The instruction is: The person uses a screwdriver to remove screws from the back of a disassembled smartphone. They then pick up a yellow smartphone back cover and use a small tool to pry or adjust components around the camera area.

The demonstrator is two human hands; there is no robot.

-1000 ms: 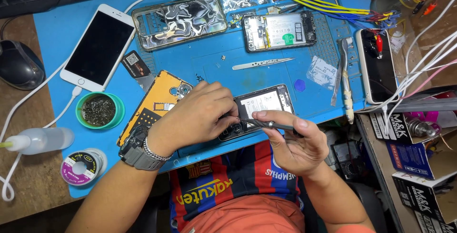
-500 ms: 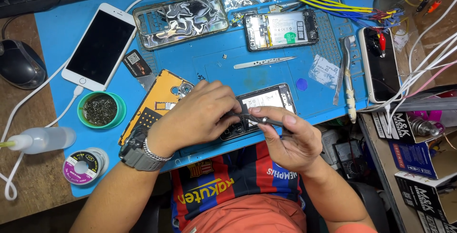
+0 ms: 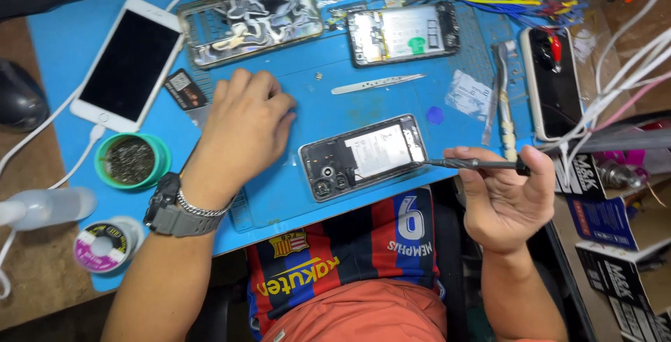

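Observation:
An opened phone point(image 3: 363, 157) lies back-up near the front edge of the blue work mat point(image 3: 328, 104), its battery and boards exposed. My right hand point(image 3: 507, 198) is off the mat's right front corner and holds a thin dark screwdriver point(image 3: 479, 164) whose tip points left at the phone's right end. My left hand point(image 3: 244, 129) rests palm-down on the mat to the left of the phone, fingers loosely curled over something I cannot see. A watch sits on that wrist.
A white phone point(image 3: 129, 66) on a cable lies at the left. Two more opened phones point(image 3: 248, 20) point(image 3: 404, 32) lie at the back, with metal tweezers point(image 3: 377, 84) between. A green tip-cleaner tin point(image 3: 131, 160), solder reel point(image 3: 103, 245), toothbrush point(image 3: 504, 97) and wires point(image 3: 615, 83) surround the mat.
My left hand has come off the opened phone and moved left and back onto the mat. My right hand has drawn right with the screwdriver, leaving the phone uncovered.

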